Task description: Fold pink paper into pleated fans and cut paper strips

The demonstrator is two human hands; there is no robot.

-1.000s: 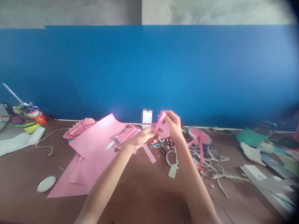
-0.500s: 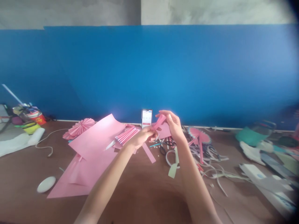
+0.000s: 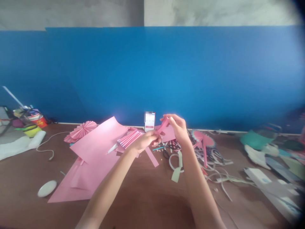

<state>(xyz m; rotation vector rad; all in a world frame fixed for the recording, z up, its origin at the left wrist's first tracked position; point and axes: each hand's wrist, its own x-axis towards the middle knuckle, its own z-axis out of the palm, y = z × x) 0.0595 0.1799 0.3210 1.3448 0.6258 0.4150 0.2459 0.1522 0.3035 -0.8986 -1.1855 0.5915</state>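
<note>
- A person's left hand and right hand were raised above a cluttered tabletop, close together and both closed on a narrow pink paper strip.
- The right hand pinched the strip's upper end, and the left hand's curled fingers gripped near its lower end; the strip stood tilted between them.
- Just behind the hands stood a smartphone, upright against a blue wall, its top blurred.
- Beside the left hand lay a bundle of pleated pink paper strips, resting on a large pink paper sheet.
- Beyond that sheet sat a pink pleated paper fan.
- A loose pink strip lay on the tabletop beneath the hands, near black-handled scissors.
- To the right, a pink paper fan on a stick rested on a tangle of paper offcuts, with a pale green paper piece nearby.
- A white oval object lay at the near left, and a red-and-white bucket stood at the far left corner.
</note>
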